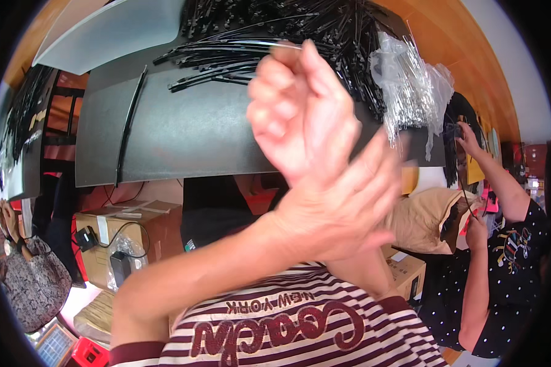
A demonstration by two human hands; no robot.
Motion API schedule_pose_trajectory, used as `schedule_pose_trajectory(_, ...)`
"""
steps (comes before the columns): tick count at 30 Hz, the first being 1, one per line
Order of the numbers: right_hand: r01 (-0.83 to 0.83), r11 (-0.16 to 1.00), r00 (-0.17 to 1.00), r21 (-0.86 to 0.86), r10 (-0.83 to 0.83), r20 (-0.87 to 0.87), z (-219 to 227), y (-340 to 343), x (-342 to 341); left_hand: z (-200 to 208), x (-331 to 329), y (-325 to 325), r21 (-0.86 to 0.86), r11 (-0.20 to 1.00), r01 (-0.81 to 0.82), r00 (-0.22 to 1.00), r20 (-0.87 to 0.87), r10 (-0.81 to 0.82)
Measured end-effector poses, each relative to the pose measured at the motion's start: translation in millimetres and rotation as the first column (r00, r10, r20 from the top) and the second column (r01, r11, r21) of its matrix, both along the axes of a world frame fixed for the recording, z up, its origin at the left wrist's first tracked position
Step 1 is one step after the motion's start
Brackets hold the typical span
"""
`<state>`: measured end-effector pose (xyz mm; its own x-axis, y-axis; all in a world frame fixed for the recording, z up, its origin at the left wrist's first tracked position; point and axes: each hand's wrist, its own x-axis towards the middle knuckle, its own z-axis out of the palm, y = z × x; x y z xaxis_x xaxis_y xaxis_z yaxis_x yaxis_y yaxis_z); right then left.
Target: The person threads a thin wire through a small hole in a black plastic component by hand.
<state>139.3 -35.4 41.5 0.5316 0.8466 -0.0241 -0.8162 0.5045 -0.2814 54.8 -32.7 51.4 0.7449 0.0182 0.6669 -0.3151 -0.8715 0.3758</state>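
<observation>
My left hand (pixel 343 205) crosses over my right wrist, its blurred fingers stretched and spread toward the upper right. My right hand (pixel 303 116) is raised above the dark table (pixel 183 134), palm side showing, with fingers curled and thumb pointing up. A thin pale line shows at the tips of its finger and thumb; I cannot make out what it is. Just beyond lies a loose bundle of thin black cable-like strips (pixel 217 61), in front of a large heap of the same kind (pixel 269 18). One black strip (pixel 130 125) lies apart on the left.
A clear plastic bag (pixel 404 85) of thin silvery pieces lies right of the heap. A translucent sheet (pixel 113 37) curves at the far left. Below the table stand a cardboard box (pixel 159 226) and a brown sack (pixel 425 217). Co-workers' hands (pixel 468 140) are at right and left.
</observation>
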Motion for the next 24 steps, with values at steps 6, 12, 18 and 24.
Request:
schedule_pose_trajectory(6,0.181,0.975,0.975,-0.131,-0.160,0.157,-15.3,13.4,6.4,2.7,-1.1,30.3,-0.419,0.859,0.294,0.947,0.004,-0.323)
schedule_pose_trajectory(12,0.196,0.967,0.978,-0.165,-0.180,0.103,-13.8,15.4,6.9,-1.9,2.5,39.8,-0.868,-0.164,0.469,0.830,0.496,-0.254)
schedule_pose_trajectory(18,0.236,0.966,0.972,-0.103,-0.233,0.038,-22.8,18.3,11.9,-9.7,-19.7,53.1,-0.838,-0.296,0.459,0.854,0.508,-0.112)
schedule_pose_trajectory(24,0.620,0.708,0.647,-0.337,-0.219,0.730,6.3,-9.8,22.2,-15.4,-55.4,98.4,-0.859,0.486,0.161,0.985,0.174,-0.017)
